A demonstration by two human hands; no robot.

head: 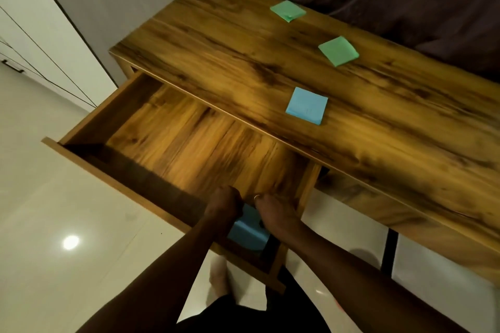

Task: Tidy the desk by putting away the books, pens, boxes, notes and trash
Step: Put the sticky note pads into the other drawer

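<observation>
1. Drawer (pixel 102 116), open: our left hand (pixel 224 207) curled round blue pad (pixel 247 230); our right hand (pixel 272 215) touching it, grip unclear.
2. Counter (pixel 216 43): far green note (pixel 288 10), near green note (pixel 338 51), blue note (pixel 306 105).

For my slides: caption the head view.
Open drawer: left hand and right hand at a blue note pad; three more pads on the desk.
</observation>
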